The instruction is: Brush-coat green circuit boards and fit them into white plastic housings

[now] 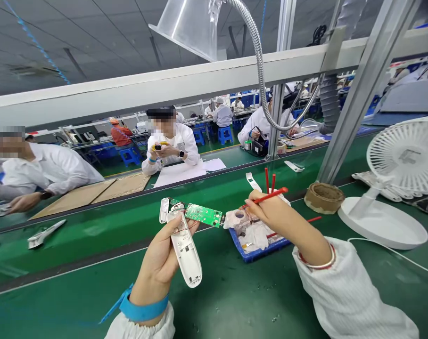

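Left hand (161, 254): fingers clamped on white casing (188, 256), long axis running from past the thumb back toward the wearer. Circuit board (201, 214) just right of those fingers, wired to casing, long axis pointing across at the right hand (272, 214); left hand nearer. Right fingers pinched on red stick (270, 197), over blue tray (251, 257) on surface (231, 301), board's far end near tray

Electronics workshop — white-coated workers (188, 141), green workbench (228, 301), circuit board (203, 214)
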A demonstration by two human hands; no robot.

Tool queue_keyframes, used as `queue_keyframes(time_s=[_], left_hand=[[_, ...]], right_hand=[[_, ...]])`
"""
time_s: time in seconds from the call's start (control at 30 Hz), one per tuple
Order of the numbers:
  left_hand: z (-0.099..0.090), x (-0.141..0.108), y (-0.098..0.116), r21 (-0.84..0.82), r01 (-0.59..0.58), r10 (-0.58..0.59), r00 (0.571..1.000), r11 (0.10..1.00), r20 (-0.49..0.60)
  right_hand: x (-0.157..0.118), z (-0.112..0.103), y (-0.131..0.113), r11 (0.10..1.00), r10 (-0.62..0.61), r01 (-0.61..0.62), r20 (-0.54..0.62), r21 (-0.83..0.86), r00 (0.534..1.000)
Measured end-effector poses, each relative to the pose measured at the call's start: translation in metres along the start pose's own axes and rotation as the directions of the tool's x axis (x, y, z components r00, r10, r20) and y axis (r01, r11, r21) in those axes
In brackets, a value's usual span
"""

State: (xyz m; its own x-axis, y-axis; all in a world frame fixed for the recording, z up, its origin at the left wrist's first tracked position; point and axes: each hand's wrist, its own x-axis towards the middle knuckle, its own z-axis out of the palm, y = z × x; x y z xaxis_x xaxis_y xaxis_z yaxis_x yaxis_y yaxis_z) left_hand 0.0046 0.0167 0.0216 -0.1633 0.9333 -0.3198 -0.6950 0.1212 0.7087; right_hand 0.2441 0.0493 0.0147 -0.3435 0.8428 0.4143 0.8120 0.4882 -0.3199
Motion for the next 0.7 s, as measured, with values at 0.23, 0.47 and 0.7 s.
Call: queue_keyframes(time_s=[0.23, 0.47, 0.7], left_hand=[[-0.003, -0.014, -0.009, 0.118, -0.027, 0.011, 0.992, 0.993, 0.128], [-0.006, -0.017, -0.011, 0.186, -0.051, 0.010, 0.976, 0.981, 0.216], [-0.007, -0.013, -0.012, 0.212, -0.061, 0.017, 0.978, 0.975, 0.206]], right_hand=[[-0.009, -0.007, -0.006, 0.996, -0.079, 0.078, -0.027, -0.047, 0.997], [-0.009, -0.009, -0.004, 0.999, -0.035, 0.034, -0.046, -0.026, 0.998], [-0.008, -0.007, -0.002, 1.000, -0.008, 0.009, -0.040, 0.014, 0.999]])
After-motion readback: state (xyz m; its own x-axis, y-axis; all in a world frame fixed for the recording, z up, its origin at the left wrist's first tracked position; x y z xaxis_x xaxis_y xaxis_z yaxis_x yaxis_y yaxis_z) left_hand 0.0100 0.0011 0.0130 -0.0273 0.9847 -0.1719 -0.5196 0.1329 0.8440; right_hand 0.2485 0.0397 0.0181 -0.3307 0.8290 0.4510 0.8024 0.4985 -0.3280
